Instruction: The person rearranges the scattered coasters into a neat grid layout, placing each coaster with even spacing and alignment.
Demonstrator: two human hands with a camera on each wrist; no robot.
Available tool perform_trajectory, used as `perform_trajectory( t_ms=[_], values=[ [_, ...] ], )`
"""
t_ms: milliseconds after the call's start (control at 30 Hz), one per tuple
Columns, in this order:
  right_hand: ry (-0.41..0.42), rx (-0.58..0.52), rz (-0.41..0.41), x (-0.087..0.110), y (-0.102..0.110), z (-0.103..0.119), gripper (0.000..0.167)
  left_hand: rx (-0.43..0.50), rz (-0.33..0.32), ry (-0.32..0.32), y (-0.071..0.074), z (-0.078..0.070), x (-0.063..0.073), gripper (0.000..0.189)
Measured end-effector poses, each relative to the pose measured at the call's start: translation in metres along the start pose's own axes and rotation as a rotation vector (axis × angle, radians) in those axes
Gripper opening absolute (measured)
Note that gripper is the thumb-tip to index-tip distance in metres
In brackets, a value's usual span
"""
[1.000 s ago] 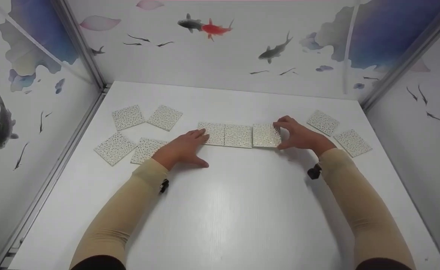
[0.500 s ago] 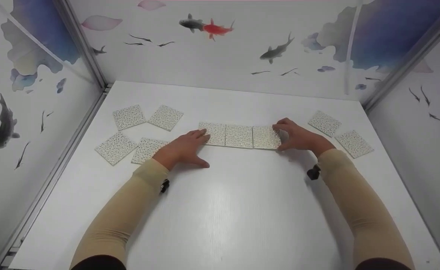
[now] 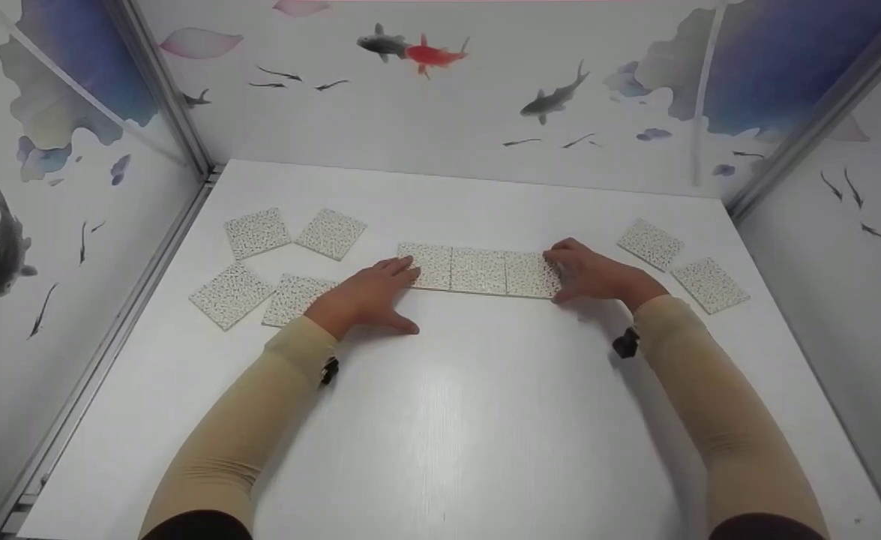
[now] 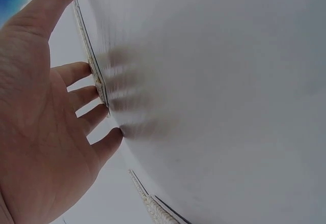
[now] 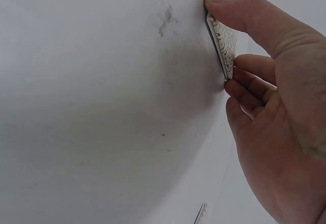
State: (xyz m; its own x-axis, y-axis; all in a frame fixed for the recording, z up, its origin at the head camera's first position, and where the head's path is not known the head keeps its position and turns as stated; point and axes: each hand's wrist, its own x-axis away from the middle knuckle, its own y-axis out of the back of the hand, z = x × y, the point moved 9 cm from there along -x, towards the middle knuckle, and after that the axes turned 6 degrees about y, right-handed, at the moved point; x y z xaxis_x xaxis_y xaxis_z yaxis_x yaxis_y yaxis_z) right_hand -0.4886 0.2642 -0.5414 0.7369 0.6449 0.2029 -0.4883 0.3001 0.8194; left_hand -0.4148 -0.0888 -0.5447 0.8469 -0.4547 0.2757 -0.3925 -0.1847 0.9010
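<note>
Three square speckled tiles lie edge to edge in a row mid-table: a left tile, a middle tile and a right tile. My left hand rests its spread fingers on the left tile's outer end, thumb apart on the table. In the left wrist view the fingertips touch that tile's edge and the table. My right hand pinches the right tile at its outer end, thumb on the near edge and fingers at the far side. The right wrist view shows this tile between thumb and fingers.
Several loose speckled tiles lie at odd angles on the left of the white table, one partly behind my left hand. Two more tiles lie at the right. Printed wall panels enclose the back and sides.
The right tile has come down flat and moved up against the middle tile, so the gap between them has closed. My right hand shifted slightly with it. The left hand stayed in place.
</note>
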Motion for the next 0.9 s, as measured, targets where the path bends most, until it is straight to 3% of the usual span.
perform_trajectory(
  t_ms=[567,900],
  values=[
    [-0.069,-0.028,0.004,0.0015,-0.0033,-0.0094,0.096,0.009,0.006,0.008,-0.0019,0.0014,-0.0001,0.115],
    [-0.022,-0.089,-0.055,0.0072,-0.0019,-0.0096,0.098,0.008,0.006,0.015,0.0021,-0.0012,0.0021,0.114]
  ],
)
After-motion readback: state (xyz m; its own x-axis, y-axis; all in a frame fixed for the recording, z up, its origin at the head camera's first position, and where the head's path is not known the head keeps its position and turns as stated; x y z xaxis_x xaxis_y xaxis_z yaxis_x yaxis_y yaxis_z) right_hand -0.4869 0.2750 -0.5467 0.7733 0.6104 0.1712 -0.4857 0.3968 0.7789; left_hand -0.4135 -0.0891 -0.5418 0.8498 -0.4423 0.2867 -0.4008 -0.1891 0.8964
